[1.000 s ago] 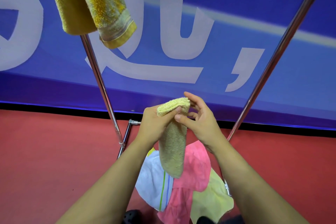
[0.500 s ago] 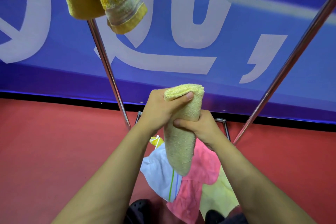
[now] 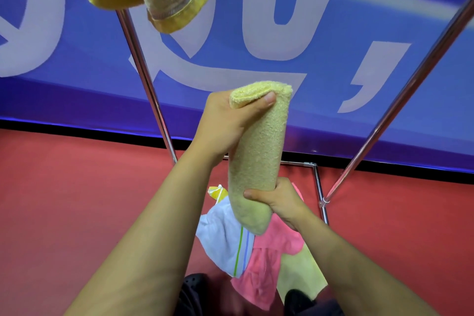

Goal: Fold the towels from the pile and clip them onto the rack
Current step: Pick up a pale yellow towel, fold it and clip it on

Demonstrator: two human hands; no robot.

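1. Head view showed a pale yellow towel (image 3: 259,151) — nubby, folded into a long narrow roll — held upright between the rack (image 3: 146,77) poles.
2. Left hand (image 3: 225,123) pinched its folded top; right hand (image 3: 277,200) was closed around its lower end.
3. Below, on the red floor (image 3: 77,200), lay the pile (image 3: 256,251) — white, pink, yellow cloths.

Red floor at your feet, towels piled on it

The red floor (image 3: 77,200) carries a pile of towels (image 3: 256,259) at six o'clock: a white one (image 3: 220,241) with green and blue stripes, pink (image 3: 266,264) at its three o'clock, pale yellow (image 3: 302,277) beyond; the rack's base bar (image 3: 319,187) rests at one o'clock.
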